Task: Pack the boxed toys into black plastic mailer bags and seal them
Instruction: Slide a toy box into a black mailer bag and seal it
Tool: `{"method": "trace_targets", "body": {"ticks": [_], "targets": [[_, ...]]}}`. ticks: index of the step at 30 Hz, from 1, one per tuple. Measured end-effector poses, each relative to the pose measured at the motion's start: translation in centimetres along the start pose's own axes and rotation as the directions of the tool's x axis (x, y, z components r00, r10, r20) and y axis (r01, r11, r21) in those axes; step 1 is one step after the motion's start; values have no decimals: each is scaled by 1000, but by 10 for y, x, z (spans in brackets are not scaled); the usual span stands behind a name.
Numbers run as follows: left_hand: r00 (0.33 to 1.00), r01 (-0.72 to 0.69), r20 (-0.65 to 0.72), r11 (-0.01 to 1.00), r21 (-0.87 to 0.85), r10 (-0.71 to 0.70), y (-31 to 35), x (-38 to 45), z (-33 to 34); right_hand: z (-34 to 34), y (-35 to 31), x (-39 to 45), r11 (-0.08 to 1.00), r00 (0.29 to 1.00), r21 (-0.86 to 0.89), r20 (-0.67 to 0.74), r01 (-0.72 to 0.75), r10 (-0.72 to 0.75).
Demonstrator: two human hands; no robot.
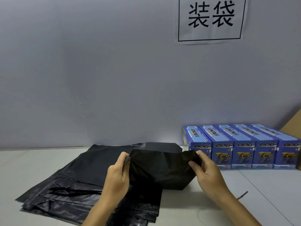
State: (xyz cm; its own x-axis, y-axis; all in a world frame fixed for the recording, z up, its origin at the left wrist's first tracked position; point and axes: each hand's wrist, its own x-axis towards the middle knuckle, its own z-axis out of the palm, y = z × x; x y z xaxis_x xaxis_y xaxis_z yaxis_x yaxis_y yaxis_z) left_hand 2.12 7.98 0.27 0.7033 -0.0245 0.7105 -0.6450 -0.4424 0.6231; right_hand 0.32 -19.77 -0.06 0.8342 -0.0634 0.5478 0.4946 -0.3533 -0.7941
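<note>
Left hand (119,172) and right hand (204,170) each pinch the bulging mailer bag's (161,170) flap (contents hidden).

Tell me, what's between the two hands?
In the head view, a black mailer bag, bulging, stretches from the left hand to the right hand; both pinch its flap.

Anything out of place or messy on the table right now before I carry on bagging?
One small thing: a thin dark strip lies loose on the table right of the right hand, possibly a peeled seal liner. The stack of mailer bags is fanned unevenly. The toy boxes stand in a neat row.
</note>
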Motion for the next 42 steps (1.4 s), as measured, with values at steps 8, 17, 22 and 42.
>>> {"method": "trace_targets", "body": {"ticks": [8,17,22,42], "targets": [[968,168,-162,974,-152,-193,8,1,9,-3,-4,4,950,971,212,-20,-230,240],[822,568,17,821,66,-570,-9,-1,22,3,1,0,713,756,258,146,-652,639],[870,483,-30,837,256,-493,3,-6,30,10,-1,3,815,815,-21,-11,-579,579],[984,-115,165,934,337,62,16,-12,32,26,-20,-13,870,999,-491,14,40,-38]]}}
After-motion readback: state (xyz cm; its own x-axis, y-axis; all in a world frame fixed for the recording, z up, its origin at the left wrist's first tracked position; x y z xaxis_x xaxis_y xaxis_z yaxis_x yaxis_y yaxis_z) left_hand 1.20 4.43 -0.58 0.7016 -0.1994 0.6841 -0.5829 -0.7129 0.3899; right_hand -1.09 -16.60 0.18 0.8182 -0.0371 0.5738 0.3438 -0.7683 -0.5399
